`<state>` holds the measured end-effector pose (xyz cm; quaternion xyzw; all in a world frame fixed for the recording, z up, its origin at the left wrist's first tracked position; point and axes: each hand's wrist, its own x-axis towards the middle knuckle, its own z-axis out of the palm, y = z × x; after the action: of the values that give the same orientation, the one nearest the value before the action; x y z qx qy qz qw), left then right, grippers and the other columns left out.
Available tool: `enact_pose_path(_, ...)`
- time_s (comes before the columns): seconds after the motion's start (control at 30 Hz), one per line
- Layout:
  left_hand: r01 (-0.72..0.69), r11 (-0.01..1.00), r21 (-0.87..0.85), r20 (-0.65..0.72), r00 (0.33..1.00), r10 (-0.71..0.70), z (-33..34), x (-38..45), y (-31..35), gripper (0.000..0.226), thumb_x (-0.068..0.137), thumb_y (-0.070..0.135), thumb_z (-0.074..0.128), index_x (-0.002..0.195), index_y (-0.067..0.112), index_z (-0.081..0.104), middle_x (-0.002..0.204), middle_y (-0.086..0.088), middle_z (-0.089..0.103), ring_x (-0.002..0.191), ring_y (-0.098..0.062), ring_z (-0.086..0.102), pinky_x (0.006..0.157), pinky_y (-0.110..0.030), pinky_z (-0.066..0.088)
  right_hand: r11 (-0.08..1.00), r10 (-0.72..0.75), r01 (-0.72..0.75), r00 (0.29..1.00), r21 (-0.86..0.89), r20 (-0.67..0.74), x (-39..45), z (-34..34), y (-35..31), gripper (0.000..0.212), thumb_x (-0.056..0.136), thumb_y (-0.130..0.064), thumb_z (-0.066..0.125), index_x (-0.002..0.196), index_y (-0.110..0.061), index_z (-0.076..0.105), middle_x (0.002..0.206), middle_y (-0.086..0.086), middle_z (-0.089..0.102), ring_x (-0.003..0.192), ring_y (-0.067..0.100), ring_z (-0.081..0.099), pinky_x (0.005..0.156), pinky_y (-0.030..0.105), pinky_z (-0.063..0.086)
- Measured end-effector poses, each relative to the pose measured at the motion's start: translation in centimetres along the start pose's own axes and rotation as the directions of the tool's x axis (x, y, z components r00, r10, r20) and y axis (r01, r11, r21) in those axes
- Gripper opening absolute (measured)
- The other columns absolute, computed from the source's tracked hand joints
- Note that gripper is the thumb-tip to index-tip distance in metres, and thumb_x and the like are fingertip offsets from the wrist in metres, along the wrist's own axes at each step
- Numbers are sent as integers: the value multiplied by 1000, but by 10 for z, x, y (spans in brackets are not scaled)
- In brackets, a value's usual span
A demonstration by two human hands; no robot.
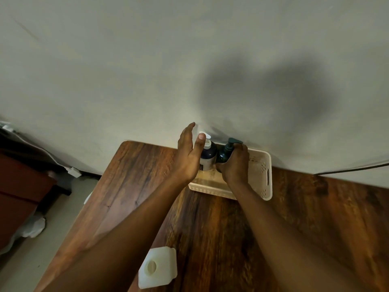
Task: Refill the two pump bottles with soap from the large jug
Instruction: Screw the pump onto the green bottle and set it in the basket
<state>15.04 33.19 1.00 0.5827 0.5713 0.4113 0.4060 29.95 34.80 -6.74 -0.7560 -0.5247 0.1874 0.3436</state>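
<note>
- Both pump bottles stand together at the far left corner of a cream perforated plastic basket (265, 175), which sits on the dark wood-grain table (134, 180) against the pale wall.
- The right hand (234, 164) is wrapped around the body of the teal pump bottle with a matching teal pump head (225, 151) — fingers closed on it, the pump poking up above the knuckles.
- The left hand (187, 157) is spread wide, fingers straight and thumb out, just beside the dark navy bottle with a white label and white pump (208, 153); the thumb sits near the pump collar, but I cannot tell whether it touches.
- The large jug, a squat translucent white plastic container (157, 267), rests at the near edge of the table, well apart from the basket. Its top face shows a round pale opening or cap — which one is unclear from here.
- Judged from this, the step in hand is fetching the bottles out of the basket; no pump looks unscrewed and no pouring has begun.
- The next move likely calls for the left hand to close on the navy bottle, then both to lift straight up clear of the basket wall and come down near the jug.
- After that, each pump must be twisted off before soap can go in.
</note>
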Motion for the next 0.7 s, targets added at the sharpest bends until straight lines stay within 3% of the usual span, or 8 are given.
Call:
enact_pose_path(0.1,9,1000,10,0,1000,-9,-3,-3,-2,88,92,82,27,163,31,24,170,4,28,156,-14,25,125,-38,23,999,-20,20,1000,-27,-8,1,2,1,79,65,-13,92,132,-11,50,138,10,48,129,27,46,107,32,39)
enact_pose_path(0.3,37,999,23,-5,999,-37,-9,-14,3,77,97,67,31,164,28,24,170,0,27,156,-19,27,128,-50,26,1000,-16,17,999,-7,37,-3,-11,4,91,61,-27,96,137,-16,45,145,8,43,133,27,42,105,34,40)
enact_pose_path(0.6,38,999,35,-21,999,-37,-28,-61,45,86,91,80,29,163,33,23,171,2,25,157,-20,26,127,-53,26,998,-14,7,993,58,116,-45,-88,6,106,61,-54,90,145,-22,34,148,5,40,132,25,43,101,39,48)
enact_pose_path(0.7,29,997,70,-15,999,-28,-38,-95,74,69,106,61,34,164,25,23,172,-1,25,157,-21,25,128,-52,25,994,-42,23,983,106,180,-68,-119,-3,108,61,-54,91,148,-24,33,148,3,39,132,23,43,103,39,47)
